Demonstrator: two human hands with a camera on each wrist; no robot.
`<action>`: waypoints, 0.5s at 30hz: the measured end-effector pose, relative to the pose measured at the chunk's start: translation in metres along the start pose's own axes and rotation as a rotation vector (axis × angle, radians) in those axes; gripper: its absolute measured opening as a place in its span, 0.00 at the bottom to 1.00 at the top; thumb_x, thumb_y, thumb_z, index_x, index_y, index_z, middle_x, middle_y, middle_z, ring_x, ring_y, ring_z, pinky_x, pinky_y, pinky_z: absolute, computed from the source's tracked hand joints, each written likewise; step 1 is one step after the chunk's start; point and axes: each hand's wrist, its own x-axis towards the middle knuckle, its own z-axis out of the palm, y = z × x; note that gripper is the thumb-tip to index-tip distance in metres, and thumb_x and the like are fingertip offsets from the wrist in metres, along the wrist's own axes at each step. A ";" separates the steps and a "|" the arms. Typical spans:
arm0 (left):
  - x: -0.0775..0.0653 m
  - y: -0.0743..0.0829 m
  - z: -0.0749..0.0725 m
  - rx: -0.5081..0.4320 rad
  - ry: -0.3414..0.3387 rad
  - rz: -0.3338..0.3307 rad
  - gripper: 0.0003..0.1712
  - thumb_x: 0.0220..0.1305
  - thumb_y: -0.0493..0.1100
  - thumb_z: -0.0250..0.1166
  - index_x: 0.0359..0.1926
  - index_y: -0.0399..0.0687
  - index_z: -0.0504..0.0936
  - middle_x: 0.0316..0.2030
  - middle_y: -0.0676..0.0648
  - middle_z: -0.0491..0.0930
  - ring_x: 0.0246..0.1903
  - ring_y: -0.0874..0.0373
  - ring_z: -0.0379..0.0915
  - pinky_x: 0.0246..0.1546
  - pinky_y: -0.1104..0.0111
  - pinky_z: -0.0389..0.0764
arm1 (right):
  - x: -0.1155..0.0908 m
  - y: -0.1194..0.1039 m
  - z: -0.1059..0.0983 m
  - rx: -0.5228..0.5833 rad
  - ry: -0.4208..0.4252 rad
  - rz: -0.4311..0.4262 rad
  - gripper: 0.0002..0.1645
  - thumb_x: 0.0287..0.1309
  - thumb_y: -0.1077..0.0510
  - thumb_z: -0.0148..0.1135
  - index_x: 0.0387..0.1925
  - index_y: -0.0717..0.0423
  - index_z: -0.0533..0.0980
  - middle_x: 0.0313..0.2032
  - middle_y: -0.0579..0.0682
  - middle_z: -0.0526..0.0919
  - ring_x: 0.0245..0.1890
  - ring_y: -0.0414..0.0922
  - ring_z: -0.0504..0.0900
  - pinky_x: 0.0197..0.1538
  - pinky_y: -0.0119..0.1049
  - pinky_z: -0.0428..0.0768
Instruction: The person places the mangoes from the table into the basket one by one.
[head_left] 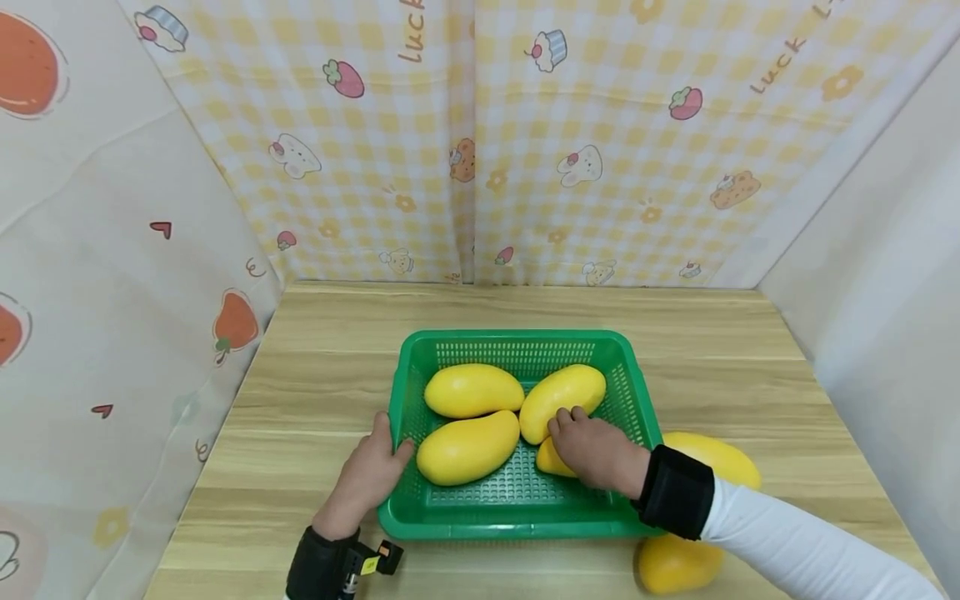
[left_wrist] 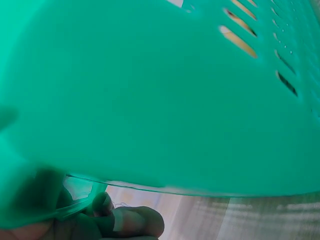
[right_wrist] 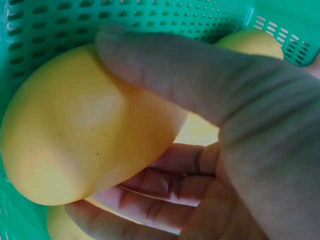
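A green plastic basket (head_left: 517,531) with perforated walls stands on the table and has several yellow mangoes in it. My left hand (head_left: 372,473) grips its left rim, thumb over the edge; the left wrist view shows the basket's wall (left_wrist: 150,110) close up and fingertips (left_wrist: 142,221) below it. Inside the basket's right half, my right hand (head_left: 600,454) holds a mango (right_wrist: 85,130), thumb on one side and fingers curled on the other. In the head view that mango (head_left: 552,461) is mostly covered by the hand. Just behind it lies another mango (head_left: 562,402).
Two mangoes, an upper (head_left: 474,391) and a lower (head_left: 467,450), lie in the basket's left half. Outside, on the table (head_left: 315,400), one mango (head_left: 712,457) sits right of the basket and another (head_left: 678,567) by its front right corner, both partly behind my right arm.
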 end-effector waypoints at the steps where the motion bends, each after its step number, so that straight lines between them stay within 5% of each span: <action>1: 0.000 0.000 0.000 0.001 0.000 -0.003 0.19 0.69 0.37 0.52 0.55 0.32 0.59 0.30 0.40 0.77 0.22 0.55 0.78 0.19 0.64 0.79 | -0.001 0.000 0.000 -0.020 0.009 0.002 0.30 0.42 0.55 0.78 0.43 0.62 0.71 0.35 0.54 0.70 0.30 0.45 0.67 0.23 0.32 0.72; 6: 0.001 -0.001 0.001 0.003 -0.006 -0.003 0.19 0.69 0.37 0.52 0.56 0.32 0.59 0.30 0.40 0.77 0.22 0.55 0.78 0.19 0.64 0.79 | -0.004 0.000 0.000 -0.083 0.045 0.013 0.38 0.32 0.48 0.83 0.39 0.62 0.70 0.31 0.53 0.67 0.27 0.45 0.65 0.19 0.32 0.71; 15: 0.001 0.000 0.000 -0.010 -0.008 -0.010 0.20 0.69 0.37 0.52 0.57 0.32 0.58 0.31 0.38 0.78 0.22 0.54 0.79 0.19 0.64 0.80 | -0.008 -0.001 -0.007 0.008 0.007 0.069 0.39 0.31 0.48 0.83 0.40 0.61 0.69 0.31 0.53 0.67 0.26 0.46 0.65 0.19 0.35 0.72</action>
